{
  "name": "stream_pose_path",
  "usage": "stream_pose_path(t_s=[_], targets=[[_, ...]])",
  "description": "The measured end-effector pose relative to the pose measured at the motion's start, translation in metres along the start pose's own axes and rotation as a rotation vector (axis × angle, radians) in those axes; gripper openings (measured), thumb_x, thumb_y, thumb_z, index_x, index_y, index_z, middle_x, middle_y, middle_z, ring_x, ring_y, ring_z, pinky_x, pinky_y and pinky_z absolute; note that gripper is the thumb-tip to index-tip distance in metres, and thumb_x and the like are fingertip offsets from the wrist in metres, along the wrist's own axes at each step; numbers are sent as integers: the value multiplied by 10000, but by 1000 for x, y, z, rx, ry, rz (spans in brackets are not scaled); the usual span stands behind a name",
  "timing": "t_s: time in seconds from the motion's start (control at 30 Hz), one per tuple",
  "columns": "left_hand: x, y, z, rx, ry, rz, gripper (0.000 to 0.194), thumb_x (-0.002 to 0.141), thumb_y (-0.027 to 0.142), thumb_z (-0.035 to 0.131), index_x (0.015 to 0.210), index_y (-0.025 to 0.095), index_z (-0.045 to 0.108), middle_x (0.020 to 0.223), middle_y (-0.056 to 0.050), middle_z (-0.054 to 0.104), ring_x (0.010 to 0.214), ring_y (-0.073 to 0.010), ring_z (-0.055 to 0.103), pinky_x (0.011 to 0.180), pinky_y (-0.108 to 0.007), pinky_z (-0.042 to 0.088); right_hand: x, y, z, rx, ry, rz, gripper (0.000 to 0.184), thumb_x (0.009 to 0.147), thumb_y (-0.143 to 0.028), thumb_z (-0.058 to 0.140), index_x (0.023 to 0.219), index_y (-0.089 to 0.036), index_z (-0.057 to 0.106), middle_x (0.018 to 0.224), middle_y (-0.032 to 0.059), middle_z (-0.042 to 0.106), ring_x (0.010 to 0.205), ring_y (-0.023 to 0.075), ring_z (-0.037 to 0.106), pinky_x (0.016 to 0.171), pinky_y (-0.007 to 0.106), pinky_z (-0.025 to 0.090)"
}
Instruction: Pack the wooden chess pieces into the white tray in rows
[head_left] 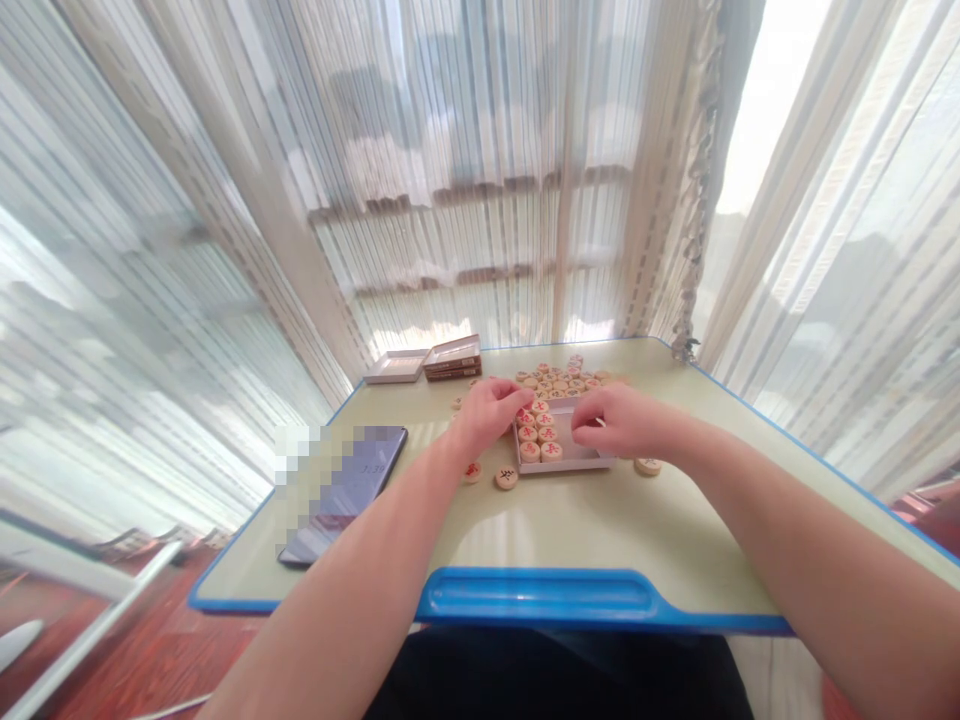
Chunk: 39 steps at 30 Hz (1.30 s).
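A shallow box tray (566,464) lies on the table in front of me. Round wooden xiangqi pieces (551,452) with red characters stand in two columns along its left side. My left hand (495,408) is at the tray's far left corner, its fingers closed on a xiangqi piece that they partly cover. Over the tray's right part is my right hand (611,418), fingers curled together; whatever they may hold is hidden. Beyond the tray lies a heap of more loose pieces (559,383), some red-marked and some dark.
The table (555,530) has a blue rim with a molded trough (540,594) at the near edge. A tablet-like device (367,475) lies left. Behind it are an open tray (396,367) and a box (452,357). Single pieces (506,478) lie near the tray. Sheer curtains (480,150) hang behind.
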<state>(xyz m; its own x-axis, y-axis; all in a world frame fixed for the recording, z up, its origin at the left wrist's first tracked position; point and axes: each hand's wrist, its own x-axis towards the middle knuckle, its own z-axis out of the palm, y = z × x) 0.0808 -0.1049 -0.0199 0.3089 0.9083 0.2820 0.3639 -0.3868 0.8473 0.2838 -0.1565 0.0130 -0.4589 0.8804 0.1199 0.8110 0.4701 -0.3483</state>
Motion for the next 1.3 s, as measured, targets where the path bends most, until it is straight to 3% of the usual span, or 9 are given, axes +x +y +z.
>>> stream_pose_path(t_s=[0.37, 0.6, 0.77, 1.07, 1.3], targets=[[1, -1, 1, 10, 12, 6, 373, 719, 502, 529, 713, 150, 653, 684, -27, 622, 645, -132, 545, 572, -232, 405, -1, -9, 4, -18, -87, -36, 219, 689, -243, 491, 675, -236, 710, 593, 5, 629, 578, 155, 544, 524, 251, 397], [2, -3, 0, 23, 2, 17, 371, 727, 503, 526, 694, 150, 637, 648, -16, 584, 615, -121, 527, 552, -226, 402, 2, -5, 5, -98, -41, 7, 233, 699, -251, 494, 753, -239, 720, 696, 20, 672, 660, 174, 577, 593, 256, 418], [2, -3, 0, 24, 0, 10, 392, 715, 511, 527, 691, 137, 639, 637, -23, 578, 602, -123, 518, 523, -221, 393, 4, -2, 9, -116, -62, -37, 249, 699, -216, 478, 774, -256, 712, 758, 7, 684, 691, 171, 580, 632, 260, 409], [1, -5, 0, 41, -15, 5, 400, 725, 531, 518, 702, 148, 632, 644, -14, 581, 600, -119, 520, 533, -219, 398, 4, -2, 11, -90, -75, -36, 213, 703, -227, 486, 755, -242, 692, 726, 9, 667, 673, 168, 567, 624, 262, 396], [1, -4, 0, 58, 5, 24, 395, 729, 522, 511, 684, 151, 636, 647, -19, 588, 629, -130, 534, 547, -221, 403, 9, 5, 15, -123, -28, -17, 239, 718, -243, 494, 849, -255, 694, 837, 18, 687, 788, 195, 587, 717, 280, 411]])
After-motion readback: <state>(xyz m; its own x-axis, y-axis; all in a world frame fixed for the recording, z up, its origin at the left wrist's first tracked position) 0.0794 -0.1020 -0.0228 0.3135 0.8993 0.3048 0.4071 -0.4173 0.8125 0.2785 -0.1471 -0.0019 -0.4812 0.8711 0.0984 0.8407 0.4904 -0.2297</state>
